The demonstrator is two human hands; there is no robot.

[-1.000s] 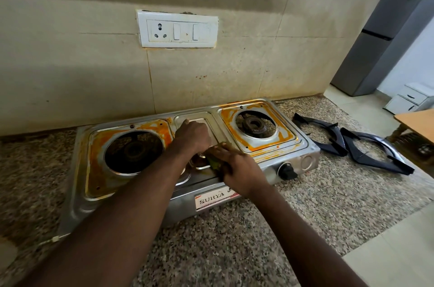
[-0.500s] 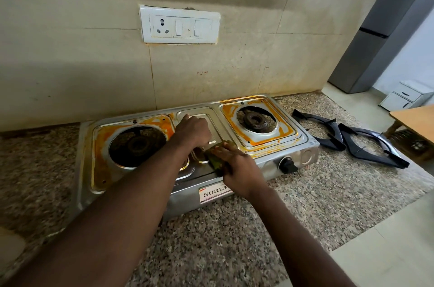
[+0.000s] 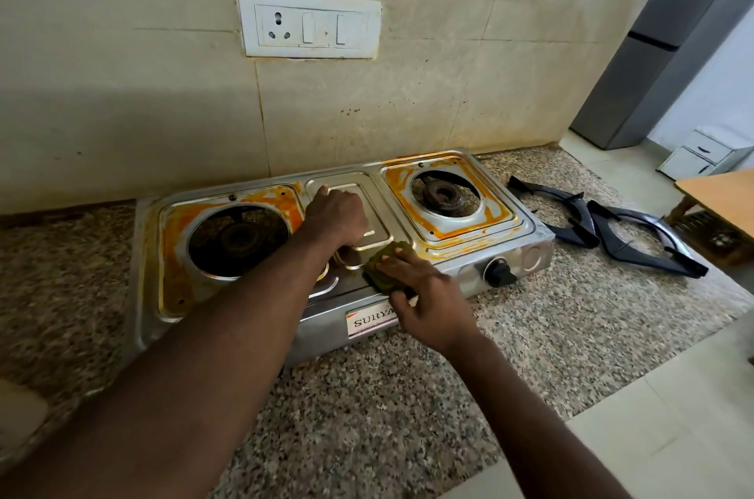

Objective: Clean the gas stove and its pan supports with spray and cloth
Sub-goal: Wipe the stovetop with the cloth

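Scrubbing near the front centre of the gas stove (image 3: pixel 526 241), the right hand (image 3: pixel 428 302) presses a green pad (image 3: pixel 381 264) flat, barely moved since a second ago; orange stains remain. The left hand (image 3: pixel 336 219), fist closed, braces. Pan supports (image 3: pixel 612 229) lie on the counter beside the stove.

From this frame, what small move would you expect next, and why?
Probably sliding the green scrub pad under the right hand rightward toward the right burner: orange residue rings that recess, and the left hand rests on the stove centre panel, apparently bracing it.
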